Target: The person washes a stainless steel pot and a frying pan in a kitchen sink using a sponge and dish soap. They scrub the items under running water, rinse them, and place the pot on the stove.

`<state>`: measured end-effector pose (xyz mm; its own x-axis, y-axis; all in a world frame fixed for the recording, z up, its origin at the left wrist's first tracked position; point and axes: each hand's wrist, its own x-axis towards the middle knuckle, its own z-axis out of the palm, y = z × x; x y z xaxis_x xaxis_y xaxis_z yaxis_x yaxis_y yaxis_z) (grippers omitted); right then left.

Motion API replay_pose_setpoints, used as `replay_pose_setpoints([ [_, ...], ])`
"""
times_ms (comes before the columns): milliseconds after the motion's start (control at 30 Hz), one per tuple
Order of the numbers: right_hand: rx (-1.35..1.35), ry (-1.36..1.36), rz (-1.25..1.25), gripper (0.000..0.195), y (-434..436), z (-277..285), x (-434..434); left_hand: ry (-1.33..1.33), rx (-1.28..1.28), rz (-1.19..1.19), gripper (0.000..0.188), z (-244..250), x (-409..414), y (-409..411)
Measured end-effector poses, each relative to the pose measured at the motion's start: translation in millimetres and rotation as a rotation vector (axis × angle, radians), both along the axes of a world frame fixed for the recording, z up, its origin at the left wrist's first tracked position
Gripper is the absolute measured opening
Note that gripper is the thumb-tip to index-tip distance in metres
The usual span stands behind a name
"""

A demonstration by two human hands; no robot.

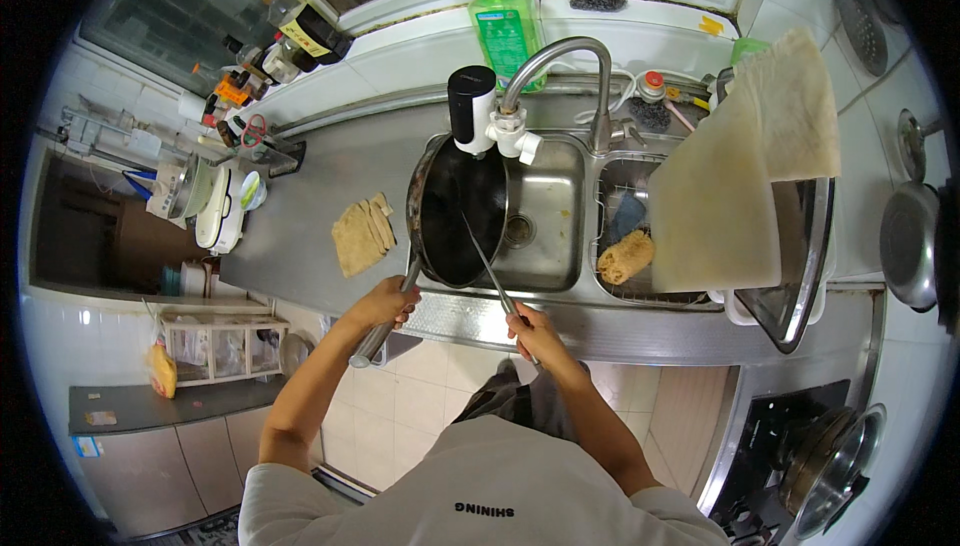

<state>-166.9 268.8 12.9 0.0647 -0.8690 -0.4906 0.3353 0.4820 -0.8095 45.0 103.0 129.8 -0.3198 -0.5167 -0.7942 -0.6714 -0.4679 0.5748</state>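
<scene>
My left hand [386, 304] grips the grey handle of a dark wok [459, 238] that is tilted over the left basin of the steel sink [559, 205]. In my right hand [536, 336] is the handle of a long metal cooking utensil [487, 268]. Its thin shaft reaches into the wok; the dark interior makes its far end hard to tell. Above the wok's far rim sits a black-and-white faucet water filter [472, 107], joined to the curved steel faucet [559, 47]. No water stream shows.
A folded tan cloth [361, 235] lies on the counter left of the wok. A loofah sponge [626, 257] and a blue cloth [628, 216] rest in the right basin's wire rack. Pale cloths [720, 208] drape beside it. A green soap bottle [506, 28] stands behind the faucet.
</scene>
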Motion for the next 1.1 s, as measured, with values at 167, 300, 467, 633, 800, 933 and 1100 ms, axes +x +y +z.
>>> replay_pose_setpoints([
  [167, 0.116, 0.236, -0.012, 0.03, 0.1, -7.8, 1.8, 0.12, 0.152, 0.137, 0.014, -4.8, 8.0, -3.3],
  [300, 0.027, 0.556, 0.008, 0.033, -4.9, -27.0, -4.5, 0.311, 0.344, 0.155, 0.008, -39.8, 22.9, -8.8],
  [467, 0.038, 0.901, -0.011, 0.033, -19.0, -2.5, -4.3, 0.462, 0.597, 0.226, 0.015, -98.5, 29.5, -14.2],
  [633, 0.012, 1.092, -0.026, 0.034, -31.5, -26.8, -1.5, 0.584, 0.731, 0.195, 0.017, -134.2, 15.5, -22.6],
  [800, 0.084, 1.23, -0.014, 0.039, -51.2, -46.3, 20.7, 0.605, 0.802, 0.166, 0.017, -173.6, 26.4, -42.0],
  [933, 0.149, 1.212, -0.051, 0.04, -60.0, -62.1, 34.0, 0.536, 0.713, 0.091, 0.02, -186.4, 34.5, -42.1],
  [1100, 0.188, 1.197, -0.002, 0.046, -68.8, -71.4, 39.4, 0.264, 0.301, -0.182, 0.026, -189.8, 40.3, -43.8],
])
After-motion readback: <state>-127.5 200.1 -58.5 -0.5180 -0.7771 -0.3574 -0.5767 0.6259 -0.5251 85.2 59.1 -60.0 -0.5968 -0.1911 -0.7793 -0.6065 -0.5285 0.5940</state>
